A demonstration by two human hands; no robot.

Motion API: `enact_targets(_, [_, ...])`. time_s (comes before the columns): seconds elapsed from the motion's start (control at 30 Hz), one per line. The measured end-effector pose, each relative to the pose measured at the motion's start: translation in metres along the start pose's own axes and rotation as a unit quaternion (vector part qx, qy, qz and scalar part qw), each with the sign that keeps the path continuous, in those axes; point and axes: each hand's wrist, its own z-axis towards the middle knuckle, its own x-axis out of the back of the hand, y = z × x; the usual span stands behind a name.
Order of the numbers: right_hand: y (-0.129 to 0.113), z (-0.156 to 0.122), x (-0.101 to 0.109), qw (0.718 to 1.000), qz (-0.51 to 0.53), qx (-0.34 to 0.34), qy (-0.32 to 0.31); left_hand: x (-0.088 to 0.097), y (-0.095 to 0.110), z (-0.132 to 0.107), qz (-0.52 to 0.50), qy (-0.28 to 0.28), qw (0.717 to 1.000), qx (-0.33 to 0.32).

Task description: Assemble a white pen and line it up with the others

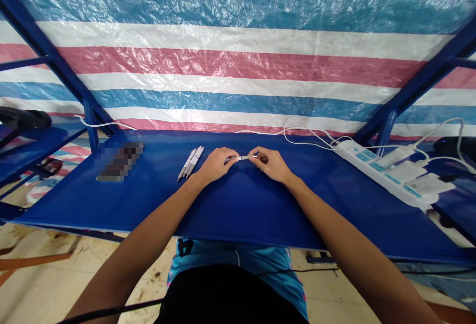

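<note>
A slim white and grey pen lies crosswise between my two hands, just above the blue table. My left hand pinches its left end, and the fingers of my right hand are closed on its right end. Both ends of the pen are partly hidden by my fingers. To the left of my left hand, several similar white and grey pens lie side by side on the tabletop, their dark grey ends pointing toward me.
A white power strip with chargers plugged in sits at the right of the blue table. White cables trail along the back edge. A blurred-out flat object lies at the left. Striped plastic sheeting hangs behind.
</note>
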Motion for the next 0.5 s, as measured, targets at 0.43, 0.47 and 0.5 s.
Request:
enact_targets(0.43, [0.0013, 0.0002, 0.0009, 1.0, 0.0, 0.016, -0.001, 0.0001, 0.0006, 0.0004, -0.016, -0.006, 1.0, 0.014])
enact_targets(0.47, [0.0013, 0.0001, 0.0011, 1.0, 0.0, 0.018, -0.002, -0.0002, 0.0005, 0.0003, -0.015, -0.004, 1.0, 0.014])
enact_targets(0.5, [0.0013, 0.0001, 0.0013, 1.0, -0.001, 0.019, -0.002, -0.0003, 0.0004, 0.0002, -0.014, -0.003, 1.0, 0.013])
